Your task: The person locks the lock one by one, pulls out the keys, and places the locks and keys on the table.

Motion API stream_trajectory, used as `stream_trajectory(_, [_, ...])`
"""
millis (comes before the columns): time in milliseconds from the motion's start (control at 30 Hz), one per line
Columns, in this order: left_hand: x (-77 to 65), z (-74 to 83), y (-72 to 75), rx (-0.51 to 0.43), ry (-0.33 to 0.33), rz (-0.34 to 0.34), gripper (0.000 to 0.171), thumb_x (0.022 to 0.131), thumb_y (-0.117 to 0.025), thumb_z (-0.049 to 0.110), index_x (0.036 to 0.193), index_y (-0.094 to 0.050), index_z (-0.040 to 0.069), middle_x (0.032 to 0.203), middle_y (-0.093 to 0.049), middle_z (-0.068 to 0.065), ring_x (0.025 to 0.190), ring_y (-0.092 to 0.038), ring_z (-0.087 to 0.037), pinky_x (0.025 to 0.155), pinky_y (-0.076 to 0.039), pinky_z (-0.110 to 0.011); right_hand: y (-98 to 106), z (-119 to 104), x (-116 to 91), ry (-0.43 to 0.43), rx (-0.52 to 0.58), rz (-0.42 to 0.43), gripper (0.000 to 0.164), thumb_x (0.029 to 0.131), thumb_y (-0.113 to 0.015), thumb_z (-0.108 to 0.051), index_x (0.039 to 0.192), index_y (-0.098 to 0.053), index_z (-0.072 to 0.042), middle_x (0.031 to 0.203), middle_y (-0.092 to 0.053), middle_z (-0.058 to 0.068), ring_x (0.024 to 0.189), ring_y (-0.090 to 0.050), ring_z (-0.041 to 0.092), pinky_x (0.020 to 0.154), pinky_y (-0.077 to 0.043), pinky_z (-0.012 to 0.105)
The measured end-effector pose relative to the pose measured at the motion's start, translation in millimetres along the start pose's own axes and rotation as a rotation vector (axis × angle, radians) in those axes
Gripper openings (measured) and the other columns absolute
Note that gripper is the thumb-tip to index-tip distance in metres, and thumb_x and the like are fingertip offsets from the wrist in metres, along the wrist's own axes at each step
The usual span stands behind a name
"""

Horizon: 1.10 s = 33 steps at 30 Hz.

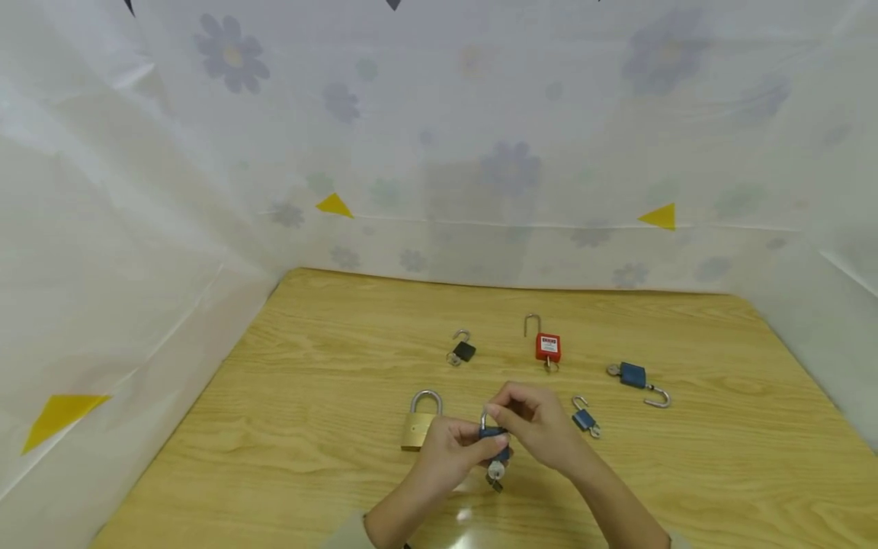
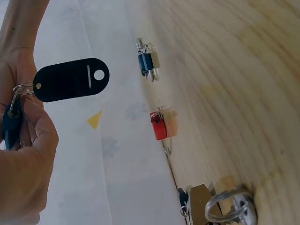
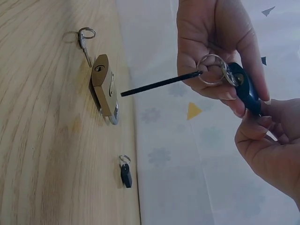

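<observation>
My left hand [image 1: 446,454] grips the body of a dark blue padlock [image 1: 503,453], thumb across its front. With thumb and fingertips, my right hand [image 1: 542,428] pinches the top of its metal shackle [image 1: 483,419]. A key [image 1: 496,470] sits in the bottom of the lock, and from its ring dangles a flat black tag [image 2: 61,80]. Just left of my left hand a large brass padlock [image 1: 414,431] rests on the table. The right wrist view also shows a loose key [image 3: 86,50] on a ring beside the brass lock.
Farther back on the wooden table [image 1: 309,366] lie a small black padlock [image 1: 464,351] and a red padlock [image 1: 548,345]. To the right are a blue padlock [image 1: 632,374] and a smaller blue one [image 1: 584,418]. All four have raised shackles and keys. Pale flowered sheeting [image 1: 473,229] stands behind.
</observation>
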<state>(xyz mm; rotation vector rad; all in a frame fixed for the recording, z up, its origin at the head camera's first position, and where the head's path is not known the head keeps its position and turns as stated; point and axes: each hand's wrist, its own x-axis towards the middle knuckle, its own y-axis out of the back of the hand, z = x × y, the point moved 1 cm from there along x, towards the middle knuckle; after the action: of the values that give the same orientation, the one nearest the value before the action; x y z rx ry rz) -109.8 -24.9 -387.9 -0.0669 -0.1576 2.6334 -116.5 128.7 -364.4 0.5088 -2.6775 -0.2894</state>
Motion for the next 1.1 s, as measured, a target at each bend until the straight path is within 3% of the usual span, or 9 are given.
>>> stream_trajectory(133, [-0.2, -1.4, 1.4, -0.014, -0.016, -0.021, 0.031, 0.087, -0.062, 0.007, 0.098, -0.06, -0.022, 0.093, -0.058, -0.043, 0.067, -0.065, 0.0, 0.064, -0.055, -0.019, -0.4, 0.7, 0.2, 0.001, -0.012, -0.022, 0.013, 0.092, -0.053, -0.002, 0.082, -0.059, 0.002, 0.072, -0.055, 0.018, 0.055, -0.043, 0.002, 0.044, -0.041, 0.022])
stream_trajectory(767, [-0.7, -3.5, 0.9, 0.006, 0.007, -0.052, 0.03, 0.086, -0.064, 0.007, 0.094, -0.061, -0.021, 0.091, -0.059, -0.042, 0.065, -0.065, -0.001, 0.065, -0.056, -0.019, 2.3, 3.8, -3.0, 0.012, 0.035, -0.191, 0.015, 0.094, -0.047, 0.001, 0.08, -0.051, 0.0, 0.068, -0.048, 0.018, 0.055, -0.038, 0.002, 0.043, -0.036, 0.02])
stream_trajectory(967, [-2.6, -4.2, 0.4, 0.007, 0.006, -0.092, 0.03, 0.087, -0.062, 0.006, 0.095, -0.059, -0.022, 0.091, -0.059, -0.043, 0.066, -0.064, 0.0, 0.067, -0.055, -0.018, 1.4, 6.3, -7.4, -0.029, 0.035, -0.181, 0.014, 0.095, -0.047, -0.002, 0.082, -0.051, 0.003, 0.068, -0.05, 0.017, 0.057, -0.039, -0.001, 0.042, -0.035, 0.02])
stream_trajectory(1100, [-3.6, -3.1, -1.1, 0.02, 0.003, -0.087, 0.03, 0.087, -0.062, 0.008, 0.095, -0.06, -0.021, 0.089, -0.06, -0.042, 0.065, -0.064, 0.0, 0.067, -0.055, -0.018, 1.7, 4.8, -9.2, -0.109, -0.007, -0.13, 0.015, 0.096, -0.048, -0.007, 0.086, -0.051, 0.004, 0.069, -0.048, 0.005, 0.057, -0.039, -0.001, 0.045, -0.037, 0.02])
